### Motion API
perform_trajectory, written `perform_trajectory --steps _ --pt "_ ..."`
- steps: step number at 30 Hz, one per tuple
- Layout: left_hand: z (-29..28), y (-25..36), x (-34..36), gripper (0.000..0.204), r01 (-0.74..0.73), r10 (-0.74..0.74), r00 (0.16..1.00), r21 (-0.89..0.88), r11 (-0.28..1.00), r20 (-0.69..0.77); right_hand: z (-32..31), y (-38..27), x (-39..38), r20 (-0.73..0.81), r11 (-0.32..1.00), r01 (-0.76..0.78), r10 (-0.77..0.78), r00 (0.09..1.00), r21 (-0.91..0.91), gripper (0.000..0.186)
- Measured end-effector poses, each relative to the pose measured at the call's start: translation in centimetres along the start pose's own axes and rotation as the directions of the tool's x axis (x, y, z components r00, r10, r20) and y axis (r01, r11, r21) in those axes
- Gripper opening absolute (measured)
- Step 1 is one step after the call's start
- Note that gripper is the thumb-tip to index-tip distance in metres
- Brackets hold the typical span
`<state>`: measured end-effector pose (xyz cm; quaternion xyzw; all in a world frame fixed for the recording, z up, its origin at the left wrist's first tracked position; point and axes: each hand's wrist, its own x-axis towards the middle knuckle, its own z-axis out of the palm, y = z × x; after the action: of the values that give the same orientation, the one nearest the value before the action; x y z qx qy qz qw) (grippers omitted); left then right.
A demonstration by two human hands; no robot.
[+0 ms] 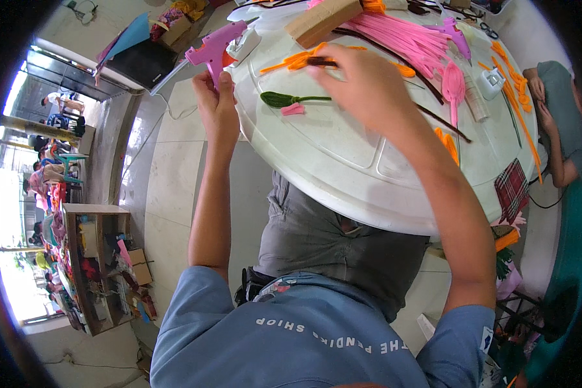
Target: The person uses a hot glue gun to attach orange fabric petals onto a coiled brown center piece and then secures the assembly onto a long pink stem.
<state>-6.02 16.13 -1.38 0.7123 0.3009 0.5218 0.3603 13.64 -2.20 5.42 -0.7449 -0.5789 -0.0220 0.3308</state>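
- One purple glue gun [215,49] sat in the left grip [217,100], closed round its handle by the left edge of the white tabletop [317,150].
- Right grip [365,87] was pinched on a short dark-brown piece [322,62] above the tabletop, close to orange fuzzy strips [295,61].
- Green bud-shaped piece [281,99] lay between both grips, a pink scrap [293,110] just beside it.
- Pink strips [398,39], I noted, lay farther back.

Smooth plastic glue gun [215,49], seemingly fuzzy pink stems [398,37]
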Motion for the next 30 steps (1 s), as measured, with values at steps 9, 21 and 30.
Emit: perform_trajectory --steps 9,21,30 --pt "1.2 3.8 -2.0 0.027 -0.014 0.014 1.0 -0.076 0.997 -0.008 5.7 -4.9 5.6 -0.229 0.97 0.068 -0.013 0.973 0.233 0.035" --pt "0.0 2.3 -2.3 0.029 -0.03 0.03 1.0 0.03 0.999 -0.007 4.9 -2.9 5.0 -0.218 0.975 0.098 -0.142 0.966 -0.202 0.016" --pt "1.0 0.9 0.4 0.034 -0.006 -0.015 0.999 0.446 0.895 0.044 -1.4 0.5 0.2 -0.127 0.949 0.105 -0.148 0.981 -0.298 0.023"
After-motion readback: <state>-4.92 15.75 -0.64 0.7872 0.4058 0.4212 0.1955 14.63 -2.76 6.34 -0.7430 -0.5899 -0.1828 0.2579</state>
